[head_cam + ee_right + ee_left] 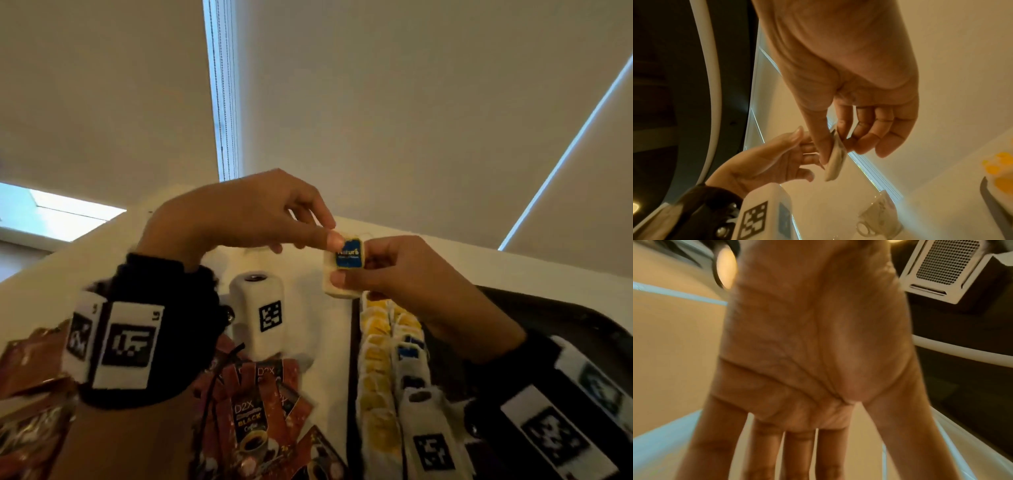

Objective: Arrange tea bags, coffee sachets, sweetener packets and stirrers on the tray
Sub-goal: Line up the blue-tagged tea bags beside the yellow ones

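I hold a tea bag (339,286) with a blue paper tag (349,255) in the air above the table's far edge. My right hand (356,270) pinches its white pouch between thumb and fingers; in the right wrist view the tea bag (835,162) hangs edge-on from my right hand (838,146). My left hand (331,233) pinches the tag's top left corner with thumb and index tip. Its palm (818,353) fills the blurred left wrist view. Rows of yellow and blue-tagged tea bags (376,359) lie on the dark tray (548,308) under my right wrist. Red coffee sachets (253,411) lie left of it.
The white table (308,274) ends at window blinds (411,120) close behind my hands. A white cup (879,216) stands on the table in the right wrist view, near the tray's rim (990,203). More sachets (30,363) are piled at the far left.
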Demonstrator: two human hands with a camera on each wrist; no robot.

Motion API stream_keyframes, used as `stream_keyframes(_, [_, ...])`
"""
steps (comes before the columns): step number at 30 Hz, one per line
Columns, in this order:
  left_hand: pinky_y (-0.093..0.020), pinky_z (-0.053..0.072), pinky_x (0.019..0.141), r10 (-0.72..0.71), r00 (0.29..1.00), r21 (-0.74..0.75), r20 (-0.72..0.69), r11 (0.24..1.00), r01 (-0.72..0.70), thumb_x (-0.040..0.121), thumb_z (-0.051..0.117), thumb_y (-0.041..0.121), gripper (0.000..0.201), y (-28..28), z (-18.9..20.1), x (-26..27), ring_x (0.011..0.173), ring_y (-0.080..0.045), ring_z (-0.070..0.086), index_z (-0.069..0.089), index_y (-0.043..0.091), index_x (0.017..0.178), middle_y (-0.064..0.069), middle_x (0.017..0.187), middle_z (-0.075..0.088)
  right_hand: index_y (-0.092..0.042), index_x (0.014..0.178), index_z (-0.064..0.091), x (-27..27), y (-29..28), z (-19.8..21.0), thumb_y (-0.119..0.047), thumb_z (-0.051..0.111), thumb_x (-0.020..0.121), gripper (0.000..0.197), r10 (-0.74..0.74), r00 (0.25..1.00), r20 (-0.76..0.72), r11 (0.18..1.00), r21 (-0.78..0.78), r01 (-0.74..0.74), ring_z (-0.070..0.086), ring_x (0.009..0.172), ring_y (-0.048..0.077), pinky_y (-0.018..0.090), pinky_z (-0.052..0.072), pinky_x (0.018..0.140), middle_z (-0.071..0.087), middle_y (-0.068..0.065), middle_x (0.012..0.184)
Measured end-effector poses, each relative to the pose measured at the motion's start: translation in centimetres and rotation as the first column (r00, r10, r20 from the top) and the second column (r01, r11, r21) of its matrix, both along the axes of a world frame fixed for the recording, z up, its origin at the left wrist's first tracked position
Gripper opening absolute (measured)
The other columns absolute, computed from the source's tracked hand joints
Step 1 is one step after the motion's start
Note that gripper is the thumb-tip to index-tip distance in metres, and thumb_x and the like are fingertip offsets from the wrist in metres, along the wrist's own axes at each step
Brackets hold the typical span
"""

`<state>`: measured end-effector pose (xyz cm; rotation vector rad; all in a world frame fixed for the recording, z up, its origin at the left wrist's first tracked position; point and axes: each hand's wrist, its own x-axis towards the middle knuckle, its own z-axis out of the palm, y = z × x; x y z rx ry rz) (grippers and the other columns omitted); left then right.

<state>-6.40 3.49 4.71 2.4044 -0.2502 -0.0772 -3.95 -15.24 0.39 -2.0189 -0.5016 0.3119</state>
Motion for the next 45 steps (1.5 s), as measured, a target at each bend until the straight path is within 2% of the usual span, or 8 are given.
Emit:
stream_keyframes(4, [-0.013, 0.048, 0.054, -0.104, 0.995, 0.005, 0.009, 0.995, 0.104, 0.075, 0.072, 0.034, 0.02, -2.9, -1.0, 1.4, 0.061, 0.001, 0.06, 0.063, 0.019, 0.086, 0.008, 0.07, 0.064, -0.009, 0.098, 0.07, -0.6, -1.4, 0.2, -0.019, 0.075, 0.075, 0.025, -0.009, 1.0, 0.009, 0.999, 0.032, 0.009, 0.067, 0.087, 0.025, 0.025, 0.054, 0.071, 0.071, 0.011, 0.092])
stream_keyframes(8, [-0.013, 0.05, 0.052, -0.135, 0.99, -0.031, 0.04, 0.99, 0.136, 0.08, 0.071, 0.021, 0.011, -4.4, -1.4, 1.7, 0.06, -0.004, 0.063, 0.062, 0.015, 0.08, 0.004, 0.066, 0.068, -0.011, 0.099, 0.066, -1.3, -3.6, 0.6, -0.023, 0.074, 0.075, 0.028, -0.001, 0.999, -0.05, 0.998, 0.059, 0.004, 0.07, 0.082, 0.016, 0.03, 0.056, 0.077, 0.072, 0.007, 0.09])
stream_keyframes(14, [-0.017, 0.055, 0.059, -0.252, 0.967, -0.081, 0.034, 0.964, 0.254, 0.07, 0.065, 0.039, 0.033, -6.6, -0.7, 0.5, 0.072, -0.008, 0.068, 0.066, 0.021, 0.096, 0.007, 0.077, 0.071, -0.011, 0.083, 0.064, -3.4, -9.0, 0.5, -0.019, 0.069, 0.075, 0.012, 0.0, 0.991, -0.136, 1.0, -0.023, -0.003, 0.068, 0.067, 0.008, 0.021, 0.057, 0.064, 0.072, 0.004, 0.077])
stream_keyframes(20, [-0.018, 0.057, 0.063, -0.205, 0.975, -0.075, 0.089, 0.974, 0.212, 0.067, 0.07, 0.048, 0.044, -5.5, -0.3, 0.2, 0.078, -0.008, 0.069, 0.062, 0.029, 0.105, 0.008, 0.084, 0.071, -0.024, 0.098, 0.058, -5.8, -12.0, -3.2, -0.015, 0.068, 0.078, 0.024, 0.031, 0.904, -0.426, 0.939, -0.298, -0.173, 0.067, 0.071, 0.005, 0.016, 0.052, 0.063, 0.07, -0.002, 0.085])
stream_keyframes(27, [-0.014, 0.054, 0.057, -0.182, 0.979, -0.051, 0.092, 0.981, 0.187, 0.056, 0.066, 0.063, 0.057, -4.2, -0.2, 0.2, 0.079, -0.009, 0.07, 0.062, 0.035, 0.106, 0.007, 0.087, 0.072, -0.032, 0.101, 0.045, -6.2, -11.7, -5.3, -0.015, 0.071, 0.078, 0.038, 0.0, 0.904, -0.427, 0.885, -0.422, -0.199, 0.066, 0.072, 0.005, 0.017, 0.054, 0.065, 0.066, -0.002, 0.088])
stream_keyframes(34, [-0.026, 0.059, 0.058, -0.019, 0.976, -0.065, 0.218, 0.997, 0.034, 0.053, 0.065, 0.077, 0.065, -0.2, 0.1, -0.1, 0.077, -0.01, 0.071, 0.063, 0.037, 0.103, 0.007, 0.087, 0.073, -0.042, 0.09, 0.039, -7.6, -10.2, -4.0, -0.041, 0.066, 0.081, 0.028, 0.139, 0.97, -0.199, 0.708, -0.665, -0.238, 0.053, 0.087, 0.0, 0.02, 0.049, 0.08, 0.052, -0.016, 0.098])
stream_keyframes(38, [-0.034, 0.056, 0.061, 0.153, 0.938, -0.152, 0.31, 0.982, -0.109, 0.048, 0.064, 0.085, 0.067, 3.3, 0.1, -0.7, 0.075, -0.014, 0.071, 0.064, 0.039, 0.097, 0.003, 0.085, 0.073, -0.044, 0.111, 0.036, -7.8, -8.9, -4.0, -0.044, 0.065, 0.081, 0.042, 0.21, 0.955, -0.211, 0.586, -0.754, -0.296, 0.045, 0.093, -0.001, 0.017, 0.043, 0.083, 0.041, -0.021, 0.101])
stream_keyframes(45, [-0.029, 0.056, 0.062, 0.331, 0.891, -0.176, 0.309, 0.941, -0.289, 0.069, 0.064, 0.049, 0.027, 5.4, 0.2, -2.1, 0.073, -0.008, 0.069, 0.061, 0.037, 0.093, 0.002, 0.083, 0.071, -0.047, 0.094, 0.032, -6.9, -9.1, -3.9, -0.052, 0.065, 0.075, 0.038, 0.148, 0.973, -0.176, 0.648, -0.726, -0.23, 0.047, 0.089, -0.004, 0.015, 0.047, 0.074, 0.039, -0.024, 0.1])
